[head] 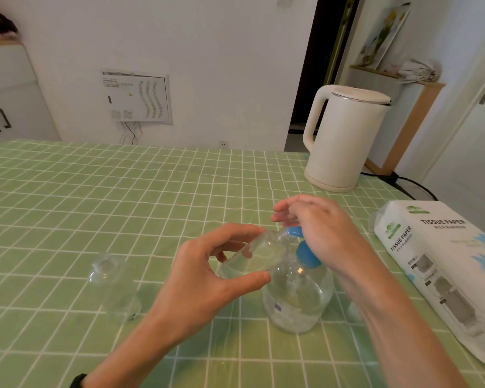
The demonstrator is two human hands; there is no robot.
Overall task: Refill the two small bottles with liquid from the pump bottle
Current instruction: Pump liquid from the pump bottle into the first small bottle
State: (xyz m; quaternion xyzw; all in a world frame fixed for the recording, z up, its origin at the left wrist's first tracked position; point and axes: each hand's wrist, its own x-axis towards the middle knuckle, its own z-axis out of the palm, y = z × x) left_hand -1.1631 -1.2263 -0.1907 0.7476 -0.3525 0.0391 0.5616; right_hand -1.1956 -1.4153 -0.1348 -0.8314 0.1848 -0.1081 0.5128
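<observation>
Now, left hand: grips tilted small bottle.
Right hand: relaxed fingers, pressing pump bottle head.
Second bottle: left of both hands.

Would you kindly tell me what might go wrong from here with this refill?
The tilted small bottle in the left hand meets the blue nozzle only at its narrow mouth; a slip could spill liquid on the tablecloth.
The right hand pressing the pump bottle from above might tip it.
The second small bottle stands near the left forearm and might get knocked.
</observation>
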